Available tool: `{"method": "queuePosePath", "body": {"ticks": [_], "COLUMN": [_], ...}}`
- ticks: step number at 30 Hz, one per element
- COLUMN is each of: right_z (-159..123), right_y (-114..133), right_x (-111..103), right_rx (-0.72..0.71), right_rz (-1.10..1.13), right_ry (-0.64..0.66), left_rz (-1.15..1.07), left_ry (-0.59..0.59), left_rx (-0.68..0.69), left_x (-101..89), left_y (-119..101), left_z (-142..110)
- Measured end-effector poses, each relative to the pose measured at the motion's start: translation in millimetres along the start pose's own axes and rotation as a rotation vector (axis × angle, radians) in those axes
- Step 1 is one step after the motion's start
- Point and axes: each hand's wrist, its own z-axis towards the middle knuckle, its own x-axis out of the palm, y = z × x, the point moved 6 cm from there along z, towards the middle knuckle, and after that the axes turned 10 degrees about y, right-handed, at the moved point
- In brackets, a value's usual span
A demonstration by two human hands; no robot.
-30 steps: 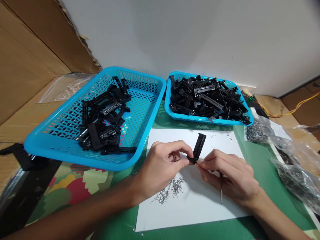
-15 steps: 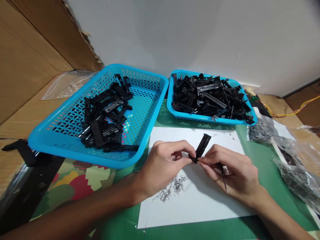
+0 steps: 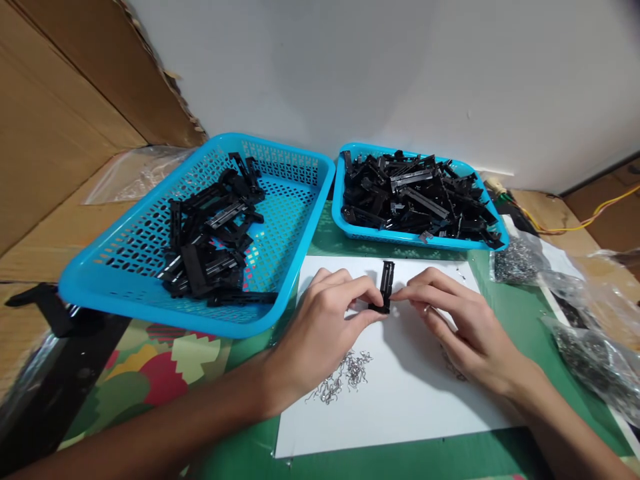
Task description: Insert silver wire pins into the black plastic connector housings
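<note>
My left hand [image 3: 327,320] pinches the lower end of a small black plastic part [image 3: 387,283] between thumb and index finger. The part stands nearly upright over a white sheet [image 3: 370,413], its slotted long side showing. My right hand [image 3: 463,327] is beside it, the index fingertip at the part's lower right side. The other right fingers curl towards the thumb, with a tiny shiny bit between them that I cannot make out. Below my left hand lies a pile of small bent metal wire pieces [image 3: 345,379]. A few more wire pieces [image 3: 453,367] show beneath my right hand.
A large blue basket [image 3: 305,260] at the left holds several black parts. Behind the sheet, a smaller blue basket [image 3: 400,235] is heaped with more. Plastic bags of small metal pieces [image 3: 520,257] lie at the right. Yellow wires [image 3: 595,220] run behind them.
The black part has turned from leaning right to nearly upright and shifted slightly left. My right hand has opened its pinch at the part, index finger extended; the dark thin rod under it no longer shows.
</note>
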Motion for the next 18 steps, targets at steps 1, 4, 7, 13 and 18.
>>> {"method": "queuePosePath", "body": {"ticks": [1,4,7,13,18], "right_z": [0,-2,-5,-12,-11], "right_y": [-1,-4,-6,-1,-2], "right_x": [0,-5,-14,-18,-3], "right_rx": [0.004,0.009,0.002,-0.009,0.181], "right_rz": [-0.019,-0.124,-0.295,-0.178,0.159], "right_ry": [-0.006,-0.076,-0.198,-0.425,-0.583], "left_rz": [0.000,0.005,-0.019,-0.075,-0.089], "left_ry": [0.002,0.015,0.020,-0.003,-0.003], "left_rx": [0.000,0.012,0.011,-0.052,-0.070], "left_x": [0.0,0.3,0.3,-0.3,0.5], "left_y": [0,1,2,5,6], "left_z": [0,2,4,5,6]}}
